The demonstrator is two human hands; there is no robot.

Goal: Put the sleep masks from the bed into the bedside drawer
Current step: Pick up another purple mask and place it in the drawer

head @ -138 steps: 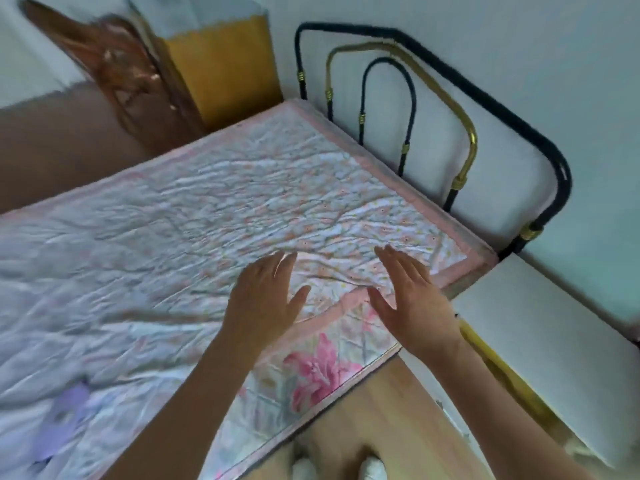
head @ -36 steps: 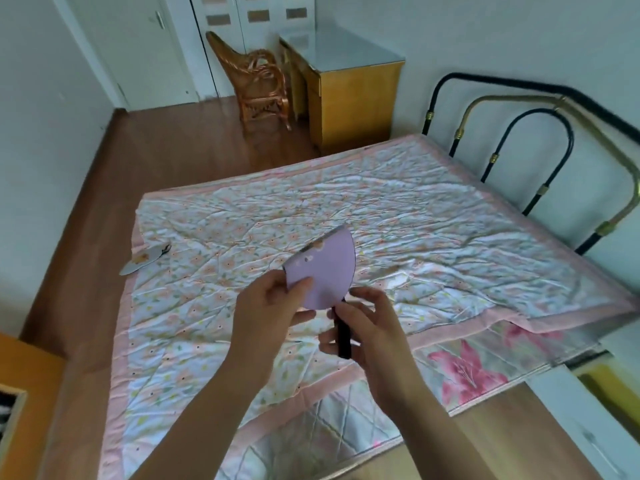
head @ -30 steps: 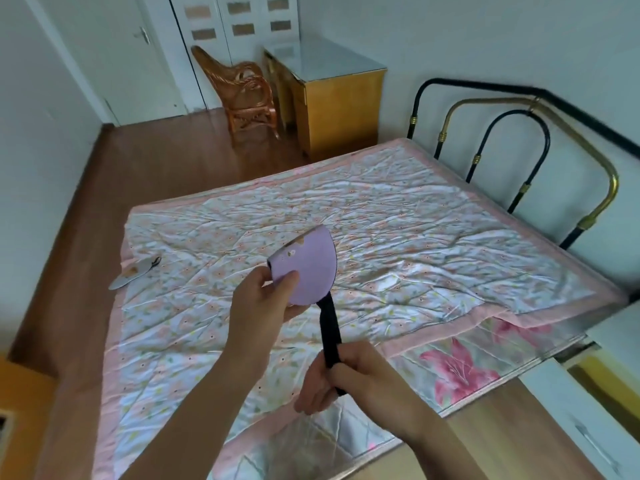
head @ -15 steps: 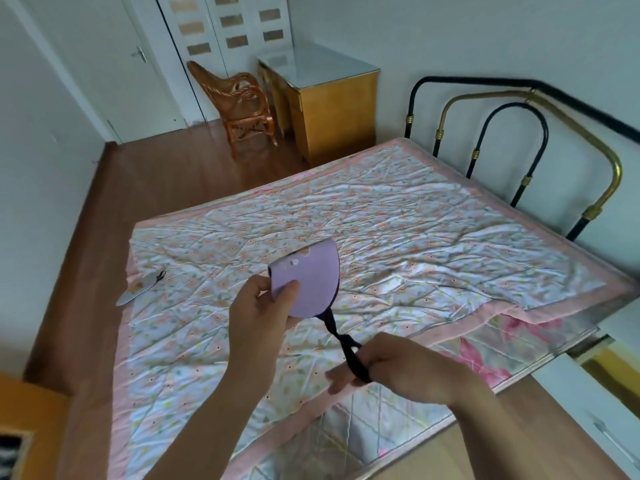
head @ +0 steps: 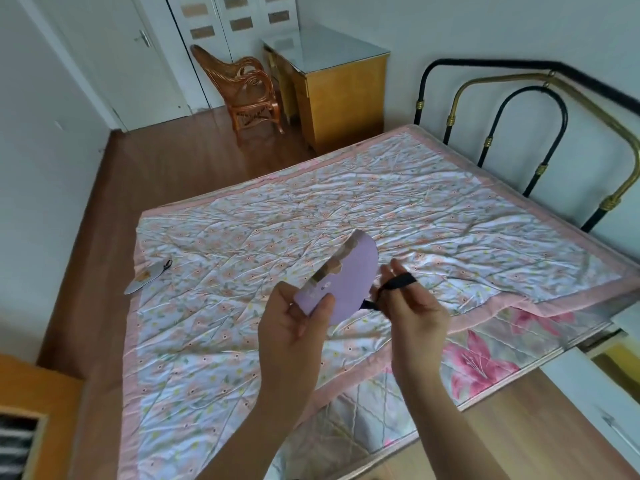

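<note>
I hold a lilac sleep mask (head: 348, 278) up over the near side of the bed (head: 433, 209). My left hand (head: 294, 327) pinches its lower left end. My right hand (head: 412, 310) has the mask's black strap (head: 398, 283) looped over its fingers. A second, pale sleep mask (head: 147, 277) lies at the bed's far left edge, partly overhanging it. The white bedside cabinet (head: 595, 386) stands at the lower right, with a drawer front and handle showing; I cannot tell if the drawer is open.
A metal headboard (head: 540, 133) rises at the right. Beyond the bed stand a yellow wooden cabinet (head: 343, 98) and a wicker chair (head: 247, 88). Wooden furniture (head: 31, 410) sits at the lower left. Wood floor runs along the bed's left side.
My right hand rose from low at the right up to the mask, bringing the black strap with it over its fingers. The mask tilted flatter in my left hand.
</note>
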